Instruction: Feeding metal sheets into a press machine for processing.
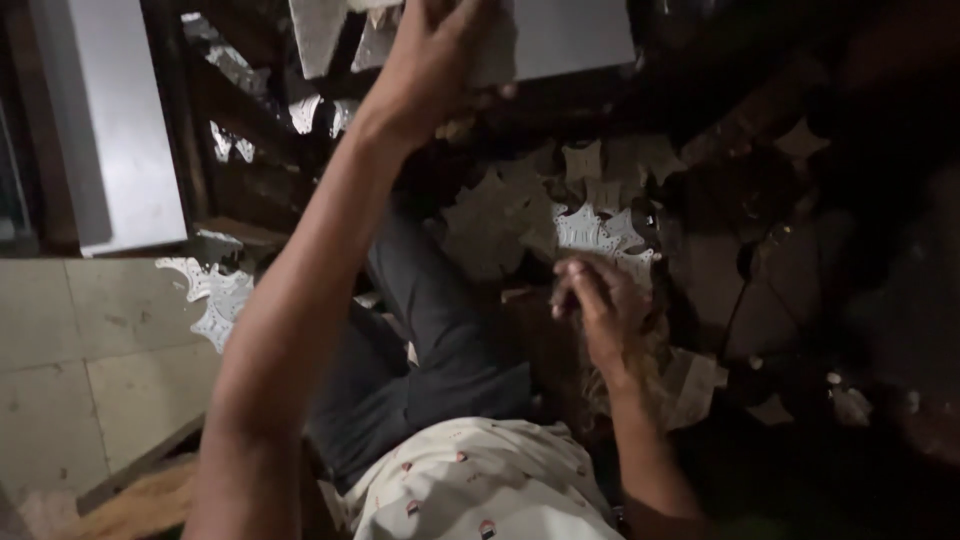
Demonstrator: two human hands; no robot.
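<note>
Cream shirt (480, 480) with small red motifs, grey trousers (440, 340), silvery perforated sheets (600, 235) (pale floor tiles (80, 340)).

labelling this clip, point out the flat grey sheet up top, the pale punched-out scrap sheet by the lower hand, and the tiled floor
flat grey sheet (575, 35), head view, bare face
pale punched-out scrap sheet (600, 232), head view, middle
tiled floor (90, 350), head view, bare tile

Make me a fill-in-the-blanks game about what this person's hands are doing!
1. The left hand reaches up and grips a flat white ____.
2. The right hand rests low among white punched-out ____.
3. The person wears grey trousers and a pale patterned ____.
4. At the left, the floor is laid with pale ____.

Missing words: sheet; scraps; shirt; tiles
</note>
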